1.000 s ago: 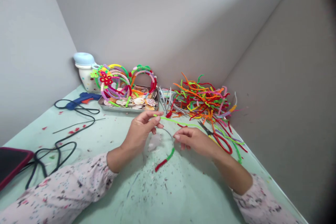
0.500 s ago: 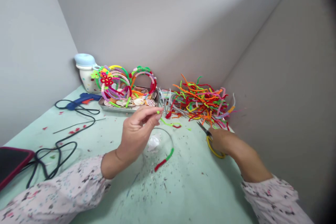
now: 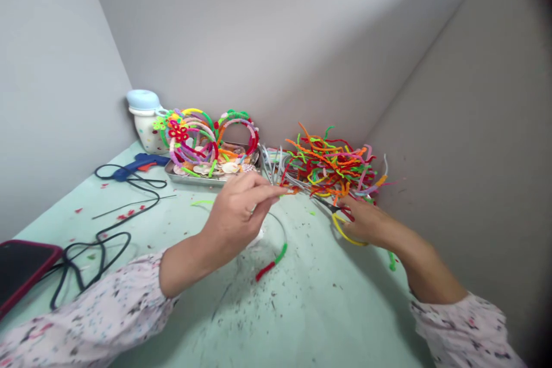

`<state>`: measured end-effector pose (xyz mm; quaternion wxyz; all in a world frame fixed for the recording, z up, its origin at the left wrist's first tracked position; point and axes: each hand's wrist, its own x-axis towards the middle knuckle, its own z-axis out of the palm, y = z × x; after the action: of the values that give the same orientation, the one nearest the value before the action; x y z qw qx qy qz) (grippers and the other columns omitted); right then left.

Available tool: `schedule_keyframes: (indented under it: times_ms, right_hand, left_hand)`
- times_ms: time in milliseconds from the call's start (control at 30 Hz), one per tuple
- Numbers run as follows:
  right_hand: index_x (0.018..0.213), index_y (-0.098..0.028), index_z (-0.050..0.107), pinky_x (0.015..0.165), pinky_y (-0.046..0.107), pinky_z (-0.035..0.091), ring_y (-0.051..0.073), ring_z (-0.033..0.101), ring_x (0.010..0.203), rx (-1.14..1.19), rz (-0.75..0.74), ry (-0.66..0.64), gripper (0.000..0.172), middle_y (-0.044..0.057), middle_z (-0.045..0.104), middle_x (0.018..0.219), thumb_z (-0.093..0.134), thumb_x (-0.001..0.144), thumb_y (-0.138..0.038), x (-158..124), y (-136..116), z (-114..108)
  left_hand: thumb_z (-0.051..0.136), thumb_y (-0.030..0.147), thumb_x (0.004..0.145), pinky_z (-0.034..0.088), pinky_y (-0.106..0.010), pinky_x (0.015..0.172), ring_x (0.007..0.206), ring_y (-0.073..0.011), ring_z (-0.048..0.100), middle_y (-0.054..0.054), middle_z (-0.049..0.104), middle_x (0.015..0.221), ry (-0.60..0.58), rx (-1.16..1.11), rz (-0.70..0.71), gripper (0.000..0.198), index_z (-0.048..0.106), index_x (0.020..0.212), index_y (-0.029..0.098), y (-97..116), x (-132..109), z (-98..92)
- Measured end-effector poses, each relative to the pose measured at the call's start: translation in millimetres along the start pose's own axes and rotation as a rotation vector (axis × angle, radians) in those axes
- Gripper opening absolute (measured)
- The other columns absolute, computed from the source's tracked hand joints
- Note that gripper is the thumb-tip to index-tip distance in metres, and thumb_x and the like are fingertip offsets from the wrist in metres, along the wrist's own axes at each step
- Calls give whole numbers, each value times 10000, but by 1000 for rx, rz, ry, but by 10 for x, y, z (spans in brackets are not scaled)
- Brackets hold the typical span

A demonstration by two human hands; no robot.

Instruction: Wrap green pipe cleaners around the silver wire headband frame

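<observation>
My left hand [image 3: 239, 210] is raised above the table with thumb and fingers pinched on a short bit of green pipe cleaner [image 3: 285, 192]. My right hand [image 3: 366, 223] grips scissors [image 3: 340, 219] by their yellow and red handles. The blades point left, up to the pinched end. Below my left hand a thin grey headband [image 3: 276, 257] lies on the table, its lower end wrapped in green and red. A loose green strand [image 3: 202, 202] lies to the left.
A pile of coloured pipe cleaners [image 3: 332, 162] fills the back right corner. A metal tray [image 3: 190, 178] holds shells and wrapped headbands. Behind it stands a white jar [image 3: 144, 121]. A blue glue gun [image 3: 138, 163], a black cable [image 3: 107, 230] and a phone [image 3: 21, 264] lie at left.
My right hand let go of the green pipe cleaner, reached right, took up the scissors and brought the blades toward my left hand. My left hand rose and moved right.
</observation>
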<state>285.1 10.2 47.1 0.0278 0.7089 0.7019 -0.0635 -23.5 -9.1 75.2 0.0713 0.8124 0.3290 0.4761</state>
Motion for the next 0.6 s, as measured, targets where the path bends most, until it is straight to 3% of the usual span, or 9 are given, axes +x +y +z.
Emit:
schedule_keyframes:
  times_ms: [100,200,367,533,600]
  right_hand:
    - [1242,-229,524,577,262,374,187,578,683,181,-81,95,493,30,646,795,591,760,-306,-71,-116,-116]
    - [1265,-261,527,529,251,359,156,514,590,380,-157,62,544,-22,562,674,618,767,-459,-170,-284,-192]
    - [1278,-248,514,587,259,412,153,531,655,575,-302,-19,535,-14,580,745,621,786,-427,-307,-518,-183]
    - [1190,-196,552,686,295,440,171,541,746,543,-413,106,471,45,605,905,637,782,-414,-343,-725,-107]
    - [1142,-200,572,645,281,424,160,522,697,518,-434,99,419,31,597,848,607,804,-445,-342,-789,-69]
  left_hand:
    - [541,202,885,418,-339,786,830,-179,580,-43,669,861,-69,30,-39,180,693,982,218,-170,-99,208]
    - [549,206,877,405,-336,757,827,-191,580,-47,671,849,-104,36,-101,168,685,975,213,-263,-194,322]
    - [552,238,875,399,-348,787,854,-204,581,-51,675,868,-111,41,-149,146,670,954,204,-291,-257,350]
    - [589,261,853,411,-345,784,832,-205,594,-44,697,856,-65,53,-178,114,665,918,206,-300,-274,361]
    - [596,268,850,415,-343,793,842,-206,602,-44,703,861,-43,56,-174,103,664,902,210,-303,-284,370]
